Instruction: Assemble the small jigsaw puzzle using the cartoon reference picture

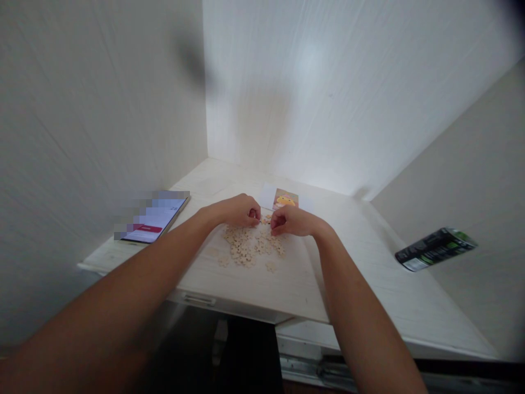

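Note:
Several small pale wooden puzzle pieces (248,247) lie scattered in a heap on a light wooden desk (361,273). My left hand (240,210) rests at the heap's far edge with its fingers curled into a pinch. Close beside it, my right hand (292,221) is also curled with its fingertips together. Both hands meet over a few pieces (266,220); what each pinches is too small to make out. A picture card (284,200) with an orange figure lies just behind the hands.
A phone (158,221) with a lit screen lies at the desk's left side. A dark green and black packet (435,249) sits at the right edge by the wall. White walls close in the desk's corner. A drawer front (229,303) shows below.

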Tool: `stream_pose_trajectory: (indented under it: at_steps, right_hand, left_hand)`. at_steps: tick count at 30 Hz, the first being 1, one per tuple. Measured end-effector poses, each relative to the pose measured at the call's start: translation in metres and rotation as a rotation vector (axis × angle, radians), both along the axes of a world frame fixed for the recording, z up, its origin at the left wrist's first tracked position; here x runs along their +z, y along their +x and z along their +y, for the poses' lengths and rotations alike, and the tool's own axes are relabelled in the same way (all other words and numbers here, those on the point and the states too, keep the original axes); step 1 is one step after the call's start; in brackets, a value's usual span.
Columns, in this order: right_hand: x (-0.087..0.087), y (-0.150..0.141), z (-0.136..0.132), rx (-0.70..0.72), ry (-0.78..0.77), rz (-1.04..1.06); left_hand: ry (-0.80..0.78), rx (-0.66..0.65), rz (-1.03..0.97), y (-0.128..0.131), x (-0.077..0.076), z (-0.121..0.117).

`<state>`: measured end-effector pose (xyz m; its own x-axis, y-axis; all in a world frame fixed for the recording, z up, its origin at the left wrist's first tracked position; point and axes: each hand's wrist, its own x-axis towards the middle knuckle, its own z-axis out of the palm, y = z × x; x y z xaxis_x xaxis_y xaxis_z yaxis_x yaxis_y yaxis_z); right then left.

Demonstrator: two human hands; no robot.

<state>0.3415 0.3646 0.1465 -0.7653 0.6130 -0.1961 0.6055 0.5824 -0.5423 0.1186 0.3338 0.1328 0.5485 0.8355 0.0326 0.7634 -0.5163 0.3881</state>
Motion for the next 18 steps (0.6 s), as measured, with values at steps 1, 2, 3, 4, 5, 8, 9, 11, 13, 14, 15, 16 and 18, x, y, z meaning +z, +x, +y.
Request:
stream_pose_trajectory:
  at_steps: [1,2,3,4,5,8,9,11,13,14,15,16,18]
  right_hand:
    - [0.000,0.000,0.000,-0.005,0.010,0.004]
    - [0.000,0.000,0.001,-0.010,0.021,0.007]
    - [0.000,0.000,0.001,-0.016,0.033,0.011]
    - [0.000,0.000,0.001,-0.022,0.044,0.015]
    - [0.000,0.000,0.001,-0.028,0.056,0.019]
    - [0.000,-0.001,0.001,-0.052,0.099,0.032]
    - [0.000,-0.002,0.000,-0.060,0.113,0.036]
    - [0.000,-0.002,0.000,-0.068,0.135,0.043]
    - [0.000,-0.003,-0.001,-0.064,0.152,0.050]
    - [0.001,-0.003,-0.002,-0.061,0.160,0.052]
    - [0.001,-0.004,-0.002,-0.058,0.169,0.054]
    - [0.001,-0.004,-0.002,-0.055,0.178,0.054]
    - [0.001,-0.004,-0.002,-0.050,0.191,0.049]
  left_hand:
    - [0.006,-0.012,-0.006,0.002,0.000,-0.001]
    - [0.009,-0.022,-0.012,0.005,0.001,-0.003]
    - [0.007,-0.033,-0.019,0.007,0.001,-0.005]
    - [-0.001,-0.041,-0.024,0.010,0.002,-0.006]
    - [-0.009,-0.048,-0.024,0.012,0.002,-0.007]
    - [-0.017,-0.072,-0.004,0.018,0.003,-0.010]
    - [-0.012,-0.082,0.006,0.019,0.003,-0.010]
    - [-0.002,-0.099,0.019,0.020,0.003,-0.010]
    - [0.001,-0.111,0.024,0.020,0.003,-0.010]
    - [0.002,-0.118,0.027,0.020,0.003,-0.010]
    - [0.004,-0.125,0.026,0.020,0.002,-0.009]
    - [0.005,-0.133,0.020,0.020,0.002,-0.009]
    - [0.007,-0.141,0.005,0.020,0.001,-0.008]
